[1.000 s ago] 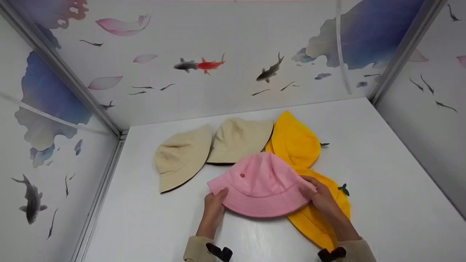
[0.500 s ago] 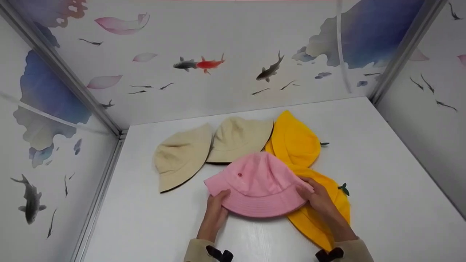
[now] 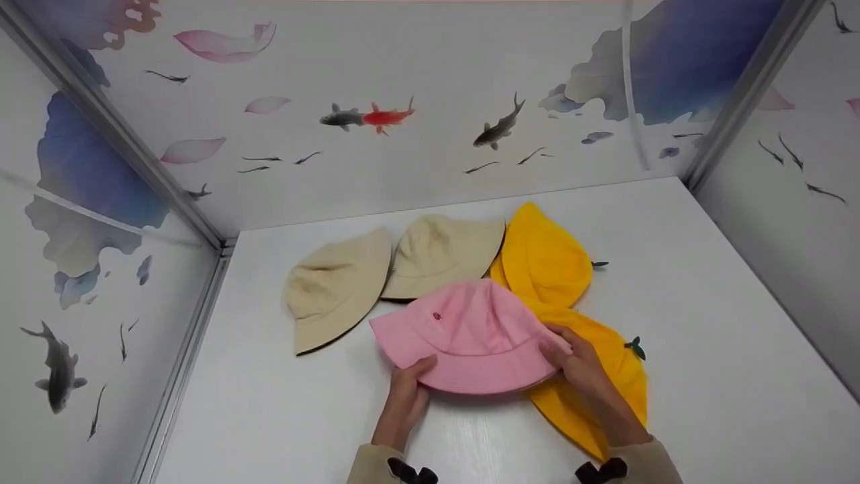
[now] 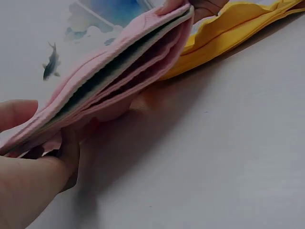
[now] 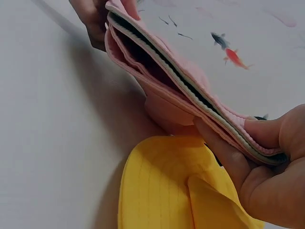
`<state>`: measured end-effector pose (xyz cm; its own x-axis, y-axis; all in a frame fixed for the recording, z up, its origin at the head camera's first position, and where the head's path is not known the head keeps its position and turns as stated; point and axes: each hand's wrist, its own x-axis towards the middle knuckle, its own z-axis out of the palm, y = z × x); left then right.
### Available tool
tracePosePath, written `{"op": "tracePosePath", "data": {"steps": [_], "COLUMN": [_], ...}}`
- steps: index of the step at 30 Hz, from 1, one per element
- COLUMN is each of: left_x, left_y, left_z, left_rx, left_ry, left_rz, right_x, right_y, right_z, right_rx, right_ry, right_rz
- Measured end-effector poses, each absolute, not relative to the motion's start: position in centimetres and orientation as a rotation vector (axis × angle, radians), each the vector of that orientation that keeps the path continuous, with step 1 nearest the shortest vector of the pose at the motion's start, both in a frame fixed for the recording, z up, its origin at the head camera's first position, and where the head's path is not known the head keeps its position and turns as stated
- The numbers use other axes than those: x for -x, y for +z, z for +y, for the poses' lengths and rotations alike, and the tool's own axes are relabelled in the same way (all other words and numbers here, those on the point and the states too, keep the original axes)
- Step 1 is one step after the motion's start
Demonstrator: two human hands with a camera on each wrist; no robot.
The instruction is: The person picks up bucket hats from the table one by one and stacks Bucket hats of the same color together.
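Note:
A pink bucket hat (image 3: 470,336) with a small red mark is held up over the table, folded flat with its brim toward the person. My left hand (image 3: 408,396) pinches the brim near its lower left, thumb on top and fingers beneath. At the right end my right hand (image 3: 581,363) grips the brim the same way. In the left wrist view the pink hat's brim edge (image 4: 119,62) shows stacked layers with a dark lining between them. Below the right hand lies a yellow hat (image 5: 157,176), partly covered in the head view.
Two beige bucket hats (image 3: 339,289) (image 3: 443,252) lie at the back left of the white table (image 3: 269,417). Another yellow hat (image 3: 547,262) with a green leaf tip lies at the back right. Printed panels (image 3: 430,54) wall the table on the back and sides.
The left hand has shifted right along the brim, and the right hand has moved slightly left. The pink hat has moved a little left and tilted. The other hats stay put.

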<state>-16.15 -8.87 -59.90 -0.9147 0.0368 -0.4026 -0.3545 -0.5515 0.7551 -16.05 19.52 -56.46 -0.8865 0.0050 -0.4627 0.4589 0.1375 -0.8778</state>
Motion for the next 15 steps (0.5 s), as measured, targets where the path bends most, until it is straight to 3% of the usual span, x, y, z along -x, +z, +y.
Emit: {"op": "tracePosePath", "data": {"steps": [15], "left_x": [14.7], "left_y": [-60.7], "left_z": [-9.3], "left_rx": [0.442], "left_ry": [2.566], "left_rz": [1.437], "right_x": [16.0], "right_y": [-56.8], "right_z": [18.0], "right_rx": [-0.406], "right_ry": [-1.781], "right_rz": [2.156]}}
